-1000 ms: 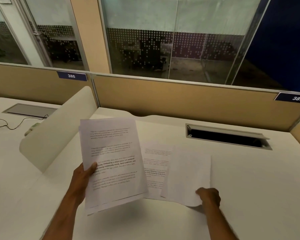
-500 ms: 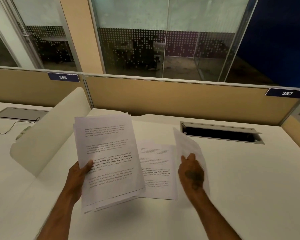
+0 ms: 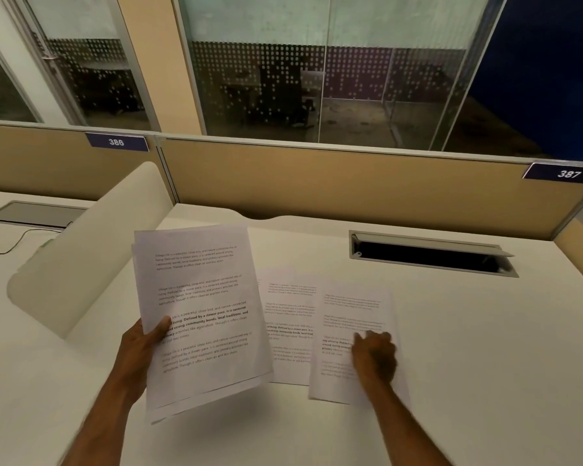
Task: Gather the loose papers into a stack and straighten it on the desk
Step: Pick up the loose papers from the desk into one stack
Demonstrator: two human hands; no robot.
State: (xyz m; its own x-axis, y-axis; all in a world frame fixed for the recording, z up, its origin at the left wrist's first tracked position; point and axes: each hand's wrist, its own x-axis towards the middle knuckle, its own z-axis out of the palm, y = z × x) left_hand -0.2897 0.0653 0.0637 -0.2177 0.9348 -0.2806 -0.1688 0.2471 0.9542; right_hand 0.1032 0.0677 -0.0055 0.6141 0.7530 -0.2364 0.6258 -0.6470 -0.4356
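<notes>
Papers are the thing here, and they lie in three places around the left hand [image 3: 141, 348]. Nearest, this hand holds a bundle [image 3: 199, 314] of several sheets raised above the desk [image 3: 485, 348], thumb on the printed face and the other fingers hidden behind, pinching the left edge. The bundle's edges are not even; lower sheets stick out at the bottom. To the right of the bundle, the right hand [image 3: 374, 356] rests on a single sheet [image 3: 350, 311] that lies flat; it is blurred, so I cannot tell how much its fingers are curled or whether they grip. Between bundle and sheet, a little farther, another sheet [image 3: 290, 317] lies partly under both. I judge the paper light, thin and floppy, and smooth on this desk. A flat sheet is probably best slid to lift an edge, then pinched.
</notes>
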